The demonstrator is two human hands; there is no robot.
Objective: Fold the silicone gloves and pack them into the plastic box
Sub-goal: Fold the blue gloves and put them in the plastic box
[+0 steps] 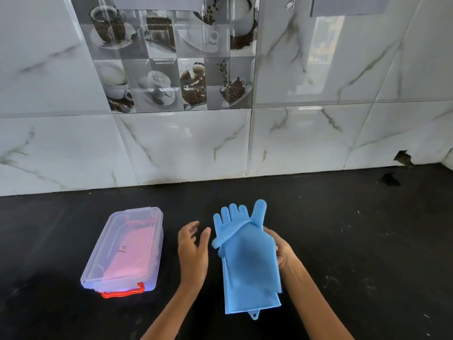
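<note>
Blue silicone gloves held over the bench, beside the closed plastic box.

The silicone gloves (247,261) lie stacked, fingers away from the person, above the dark bench (355,241); the right hand (282,251) grasps their right edge near the palm, while the left hand (193,249) hovers spread and empty just beside them. The plastic box (125,249), lid on, stands to the left with its red latch (123,292) facing the person. The gloves look light, limp and grippy, likely to spring open; folding probably calls for pinching cuff and fingers together.
</note>
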